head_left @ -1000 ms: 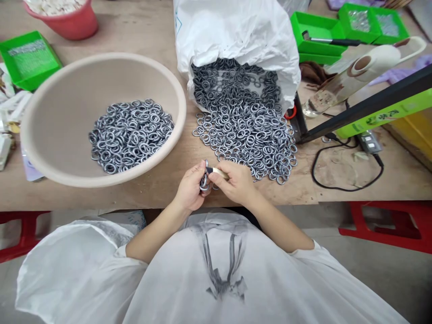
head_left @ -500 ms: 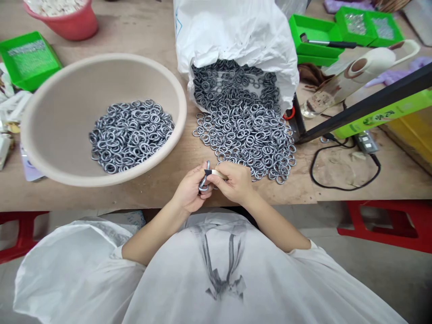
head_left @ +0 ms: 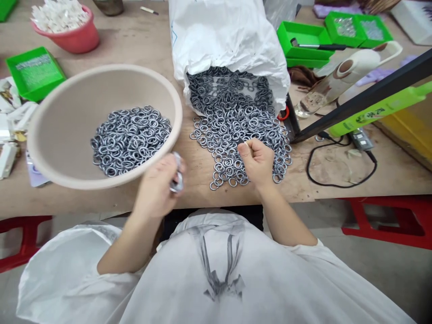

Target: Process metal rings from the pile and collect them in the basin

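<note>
My left hand [head_left: 157, 186], blurred by motion, is closed on several grey metal rings [head_left: 177, 179] at the front right rim of a large beige basin [head_left: 43, 171]. A heap of like rings [head_left: 131, 141] lies inside that basin. Over the front of a spread of loose rings [head_left: 229, 128] is my right hand [head_left: 259, 161], closed around a small tool [head_left: 240, 141] with a dark tip and pale handle; most of it is hidden by the fingers. The loose rings spill from the mouth of a white sack [head_left: 226, 38] lying on the wooden table.
Left of the sack are a red bowl [head_left: 76, 40] of white pieces and a green tray [head_left: 37, 74]. To the right stand green bins [head_left: 303, 33] with a hammer [head_left: 317, 46], a clear bottle [head_left: 313, 100], a slanting black bar [head_left: 364, 96] and a cable [head_left: 308, 173].
My hands have parted. The left has moved left to the basin rim with the rings; the right has gone right and up over the loose rings, still holding the tool.
</note>
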Motion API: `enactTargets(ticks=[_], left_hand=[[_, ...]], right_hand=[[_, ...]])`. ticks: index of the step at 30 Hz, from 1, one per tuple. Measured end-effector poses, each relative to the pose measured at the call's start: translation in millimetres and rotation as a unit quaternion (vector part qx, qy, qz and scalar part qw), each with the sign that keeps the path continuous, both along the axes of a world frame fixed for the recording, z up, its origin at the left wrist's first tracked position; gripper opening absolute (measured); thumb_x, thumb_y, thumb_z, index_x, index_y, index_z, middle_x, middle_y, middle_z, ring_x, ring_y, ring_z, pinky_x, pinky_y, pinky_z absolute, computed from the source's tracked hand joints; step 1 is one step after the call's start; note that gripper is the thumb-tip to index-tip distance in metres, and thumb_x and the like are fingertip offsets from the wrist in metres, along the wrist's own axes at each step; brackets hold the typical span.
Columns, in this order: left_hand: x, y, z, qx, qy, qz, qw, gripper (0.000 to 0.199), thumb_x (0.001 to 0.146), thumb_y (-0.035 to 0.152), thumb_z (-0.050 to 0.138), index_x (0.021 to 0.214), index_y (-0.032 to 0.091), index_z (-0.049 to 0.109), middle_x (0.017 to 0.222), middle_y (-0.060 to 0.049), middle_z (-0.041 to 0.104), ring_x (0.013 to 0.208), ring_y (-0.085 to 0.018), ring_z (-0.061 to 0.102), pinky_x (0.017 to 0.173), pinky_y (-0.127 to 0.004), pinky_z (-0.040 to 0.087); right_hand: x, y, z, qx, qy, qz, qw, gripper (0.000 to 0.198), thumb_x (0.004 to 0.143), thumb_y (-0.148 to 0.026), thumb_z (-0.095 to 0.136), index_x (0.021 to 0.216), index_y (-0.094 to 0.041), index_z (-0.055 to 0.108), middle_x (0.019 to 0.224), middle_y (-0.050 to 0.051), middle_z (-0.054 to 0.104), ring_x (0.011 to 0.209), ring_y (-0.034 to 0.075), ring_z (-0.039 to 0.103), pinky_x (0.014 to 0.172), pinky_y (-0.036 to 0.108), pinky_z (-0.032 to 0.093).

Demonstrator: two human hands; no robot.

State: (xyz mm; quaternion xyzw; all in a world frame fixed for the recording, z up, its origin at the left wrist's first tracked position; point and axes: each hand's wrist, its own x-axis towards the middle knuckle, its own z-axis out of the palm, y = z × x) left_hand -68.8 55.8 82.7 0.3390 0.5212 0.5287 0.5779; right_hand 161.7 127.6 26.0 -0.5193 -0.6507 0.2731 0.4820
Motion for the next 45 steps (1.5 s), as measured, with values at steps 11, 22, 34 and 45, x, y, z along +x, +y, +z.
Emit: enactTargets(ticks=[11,22,34,45], left_hand=[[-68,36,19.5,0.062,0.759,0.062,0.645,0.048,0.094,0.05,0.045,0.122,0.019,0.068,0.128,-0.017,0.066,0.121,-0.04,0.059,0.097,-0.057,0.044],[32,110,-88.4,0.147,0.681,-0.175,0.696,0.043,0.094,0.016,0.047,0.135,0.006,0.055,0.144,-0.021,0.054,0.131,-0.032,0.052,0.11,-0.045,0.041],[31,54,-51.9,0.165,0.385,-0.182,0.89,0.025,0.094,0.034,0.052,0.098,0.02,0.072,0.094,-0.006,0.073,0.09,-0.022,0.064,0.087,-0.032,0.046],[64,18,-58.3,0.004,-0.078,-0.085,0.993,0.048,0.076,0.061,0.071,0.066,0.017,0.054,0.058,0.004,0.046,0.053,-0.008,0.039,0.05,-0.021,0.033]], right_hand=[[6,-5,-10,-0.058,-0.06,0.004,0.997,0.039,0.089,-0.053,0.058,0.069,-0.02,0.058,0.054,-0.005,0.043,0.053,0.01,0.038,0.056,0.026,0.029],[9,-14,-12,-0.06,-0.067,0.012,0.996,0.037,0.09,-0.051,0.058,0.072,-0.019,0.06,0.057,-0.005,0.047,0.055,0.011,0.042,0.056,0.026,0.029],[-8,-10,-16,-0.083,0.04,0.138,0.986,0.032,0.081,-0.044,0.072,0.102,-0.021,0.067,0.085,0.0,0.065,0.076,0.015,0.056,0.07,0.027,0.042],[-38,-28,-13,-0.216,0.235,0.23,0.919,0.055,0.067,-0.06,0.08,0.103,-0.025,0.056,0.083,-0.002,0.062,0.06,0.014,0.058,0.057,0.029,0.05]])
